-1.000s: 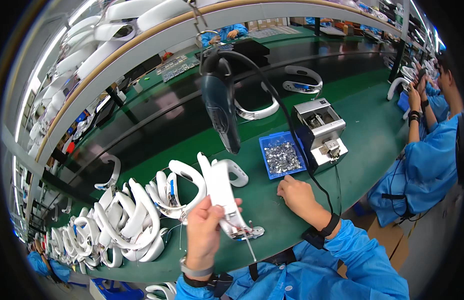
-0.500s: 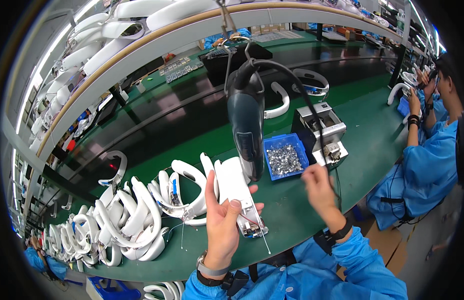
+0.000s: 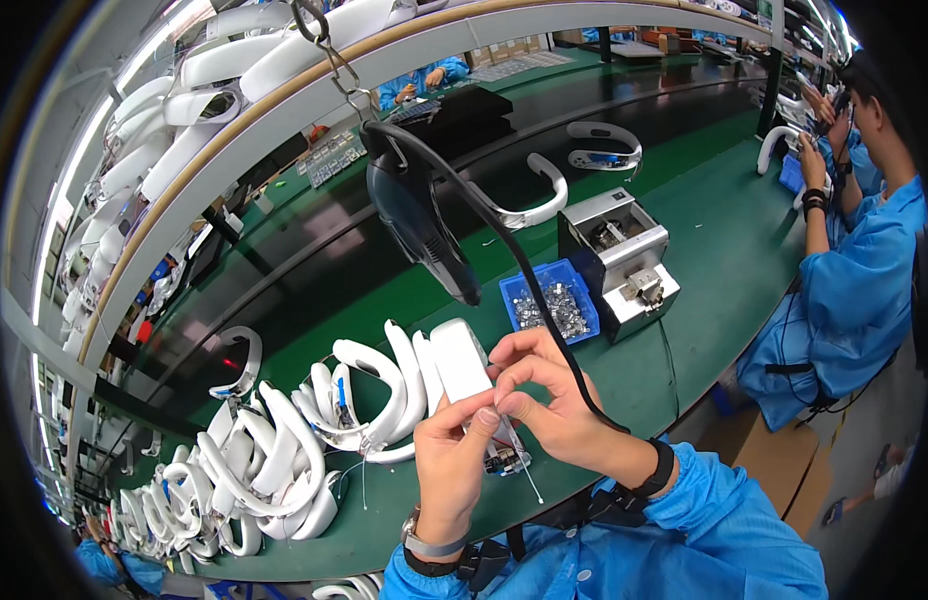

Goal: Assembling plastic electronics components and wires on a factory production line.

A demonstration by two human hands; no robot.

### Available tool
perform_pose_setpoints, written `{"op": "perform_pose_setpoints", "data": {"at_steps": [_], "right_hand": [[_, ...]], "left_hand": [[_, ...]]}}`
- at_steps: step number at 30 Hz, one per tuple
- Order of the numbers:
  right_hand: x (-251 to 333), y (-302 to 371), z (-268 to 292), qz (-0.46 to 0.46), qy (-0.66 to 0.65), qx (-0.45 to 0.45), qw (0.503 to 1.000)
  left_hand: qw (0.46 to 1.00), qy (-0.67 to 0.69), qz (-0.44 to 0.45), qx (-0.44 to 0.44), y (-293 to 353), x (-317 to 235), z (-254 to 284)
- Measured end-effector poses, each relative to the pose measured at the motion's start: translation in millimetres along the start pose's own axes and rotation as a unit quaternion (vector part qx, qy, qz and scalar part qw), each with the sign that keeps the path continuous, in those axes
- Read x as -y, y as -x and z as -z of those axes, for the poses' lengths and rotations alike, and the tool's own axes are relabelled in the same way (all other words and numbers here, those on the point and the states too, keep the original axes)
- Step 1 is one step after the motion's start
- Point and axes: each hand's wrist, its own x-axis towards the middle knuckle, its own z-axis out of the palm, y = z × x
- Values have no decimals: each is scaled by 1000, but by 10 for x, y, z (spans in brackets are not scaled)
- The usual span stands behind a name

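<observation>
My left hand [image 3: 452, 455] and my right hand [image 3: 552, 398] meet fingertip to fingertip over a white plastic housing [image 3: 460, 356]. Both are closed in a pinch. Whatever is between their fingertips is too small or too hidden to name. Below my fingers the housing's lower end shows bare electronics [image 3: 504, 460], and a thin white wire [image 3: 533, 483] sticks out from it. My hands cover the middle of the housing. Beyond them a dark electric screwdriver [image 3: 414, 220] hangs tilted from a chain, touched by neither hand.
A blue bin [image 3: 551, 272] of small metal parts stands beside a metal-cased machine [image 3: 624, 262]. White curved housings [image 3: 274, 455] are heaped at left. A black cable [image 3: 514, 250] loops down past my right hand. Another person [image 3: 844, 280] works at the right.
My right hand has moved left from beside the bin to meet my left hand. My left hand's fingers have gone from spread around the housing to pinching. The screwdriver has swung left and tilted.
</observation>
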Motion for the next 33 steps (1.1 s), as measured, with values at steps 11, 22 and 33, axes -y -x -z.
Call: {"op": "perform_pose_setpoints", "data": {"at_steps": [11,22,33], "right_hand": [[19,-65,122,187,173,-28,967],[-1520,-389,644,-57,587,98,801],[-1422,-401,642,-72,604,120,784]], "left_hand": [[1000,-6,2,-11,4,-22,-13],[1000,17,-8,-23,-109,-74,-61],[1000,-12,-15,-11,-91,-23,-56]]}}
